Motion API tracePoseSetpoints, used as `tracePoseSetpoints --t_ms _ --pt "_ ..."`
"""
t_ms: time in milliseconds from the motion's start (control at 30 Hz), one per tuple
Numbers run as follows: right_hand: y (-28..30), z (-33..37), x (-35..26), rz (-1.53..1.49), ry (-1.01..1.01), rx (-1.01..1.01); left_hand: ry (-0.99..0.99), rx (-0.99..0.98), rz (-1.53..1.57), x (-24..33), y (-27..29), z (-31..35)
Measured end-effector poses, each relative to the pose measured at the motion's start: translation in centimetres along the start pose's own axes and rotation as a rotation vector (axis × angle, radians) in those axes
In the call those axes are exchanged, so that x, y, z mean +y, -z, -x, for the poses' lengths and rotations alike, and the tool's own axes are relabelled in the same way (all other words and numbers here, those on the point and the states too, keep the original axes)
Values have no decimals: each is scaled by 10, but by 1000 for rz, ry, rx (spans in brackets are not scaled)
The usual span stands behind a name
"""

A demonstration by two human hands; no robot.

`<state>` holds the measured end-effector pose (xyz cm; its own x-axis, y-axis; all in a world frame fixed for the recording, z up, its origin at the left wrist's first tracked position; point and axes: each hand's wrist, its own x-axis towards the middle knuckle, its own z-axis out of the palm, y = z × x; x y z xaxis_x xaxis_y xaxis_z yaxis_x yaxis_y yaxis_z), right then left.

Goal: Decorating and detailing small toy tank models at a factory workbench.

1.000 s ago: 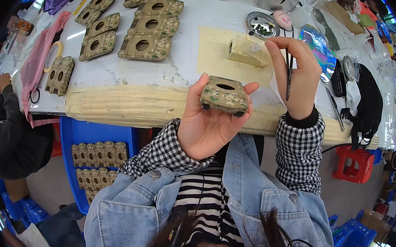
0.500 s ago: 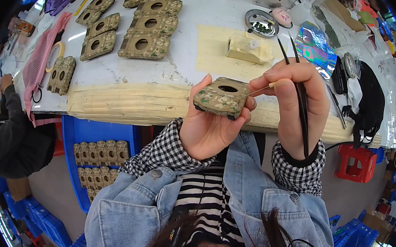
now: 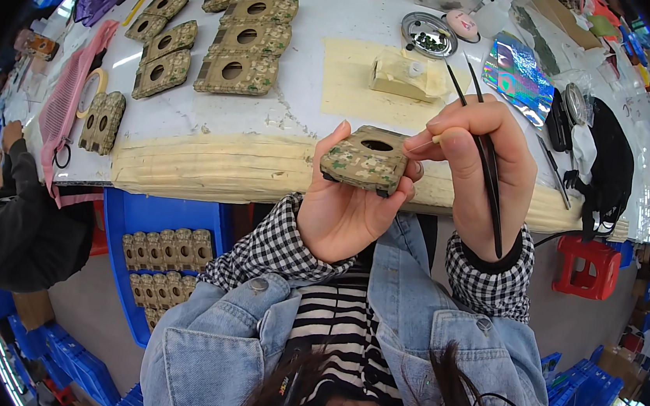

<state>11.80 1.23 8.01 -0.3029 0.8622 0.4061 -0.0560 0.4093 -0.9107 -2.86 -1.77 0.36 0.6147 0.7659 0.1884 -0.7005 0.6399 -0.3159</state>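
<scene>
My left hand [image 3: 344, 205] holds a tan, speckled rectangular block with a round hole [image 3: 367, 158] up in front of the table edge. My right hand [image 3: 479, 167] pinches a pair of thin black tweezers [image 3: 486, 152], fingertips touching the block's right end. Further back, a pale block-shaped piece [image 3: 404, 76] rests on a yellowish mat [image 3: 352, 88] on the white table [image 3: 308, 53].
Several more holed blocks [image 3: 243, 35] lie in rows at the table's far left. A blue bin [image 3: 135, 220] under the table holds more of them. A round metal dish [image 3: 429, 34], shiny foil sheet [image 3: 519, 74] and a black pouch [image 3: 606, 167] lie right. Another person [image 3: 19, 213] sits at left.
My right hand came down from the mat to the block's right end with the tweezers. My left hand raised the block slightly and tilted it.
</scene>
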Motion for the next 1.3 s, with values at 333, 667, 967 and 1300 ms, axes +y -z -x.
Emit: tracePoseSetpoints --t_ms 333,667,967,1300 --pt "1 0 1 19 1 -4 8 -11 -2 0 0 -1" --pt "17 -22 11 170 60 231 28 5 104 -1 -6 -1" --pt "32 -53 52 939 438 190 44 -25 100 0 -5 -3" --pt "93 5 12 642 49 201 57 92 -87 -5 -8 -12"
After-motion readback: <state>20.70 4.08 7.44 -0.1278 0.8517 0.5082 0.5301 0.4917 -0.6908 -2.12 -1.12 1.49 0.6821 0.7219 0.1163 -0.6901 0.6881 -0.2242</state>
